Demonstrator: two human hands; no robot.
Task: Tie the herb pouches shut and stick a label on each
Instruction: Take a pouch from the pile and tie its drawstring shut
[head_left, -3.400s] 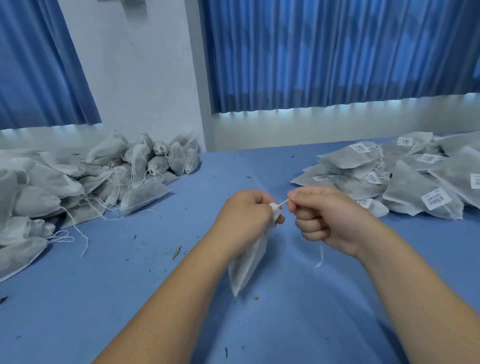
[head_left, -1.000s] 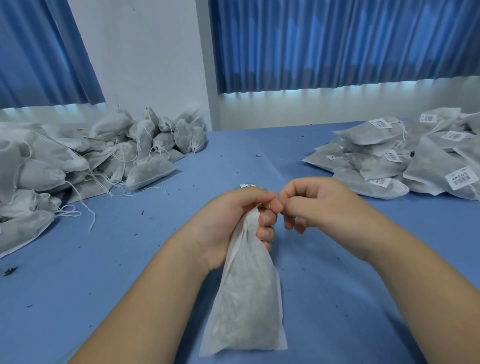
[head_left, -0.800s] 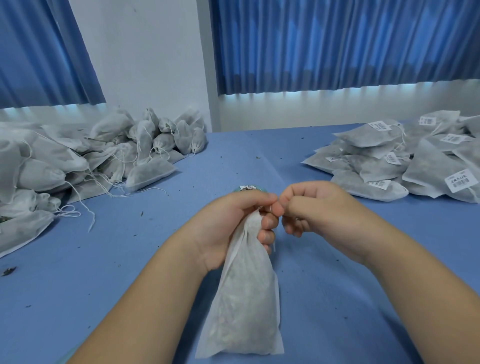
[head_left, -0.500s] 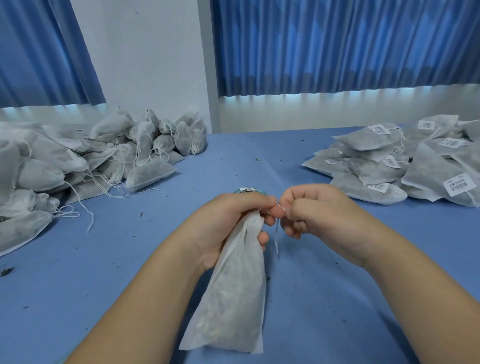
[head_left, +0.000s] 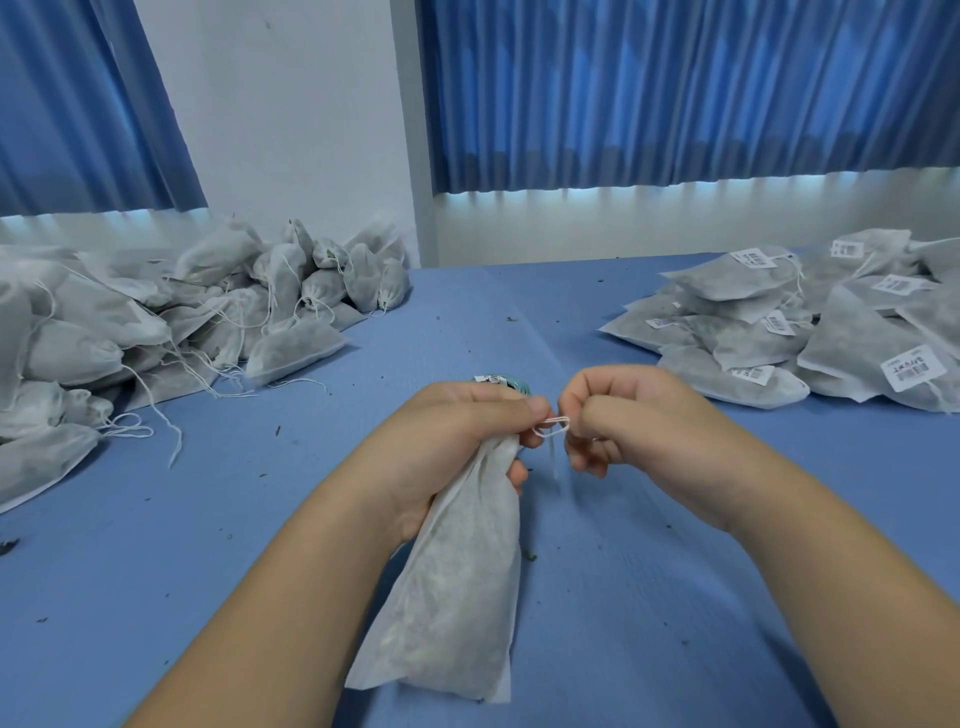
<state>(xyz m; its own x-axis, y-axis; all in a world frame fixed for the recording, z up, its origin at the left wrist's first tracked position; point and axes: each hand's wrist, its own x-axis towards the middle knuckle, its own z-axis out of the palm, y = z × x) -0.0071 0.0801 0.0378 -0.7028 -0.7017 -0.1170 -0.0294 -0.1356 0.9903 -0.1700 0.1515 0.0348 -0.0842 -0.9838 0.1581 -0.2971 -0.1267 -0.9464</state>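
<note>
Pouch (head_left: 457, 597) limp, fibrous; right hand (head_left: 639, 421) pinches thin string (head_left: 553, 427).

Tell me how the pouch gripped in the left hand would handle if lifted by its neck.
Probably floppy: the pouch sags from the left hand and its thin fabric creases at the neck. Likely light for its size: one hand holds it up. Unlikely to roll: its flat bottom edge seems to rest on the table.
</note>
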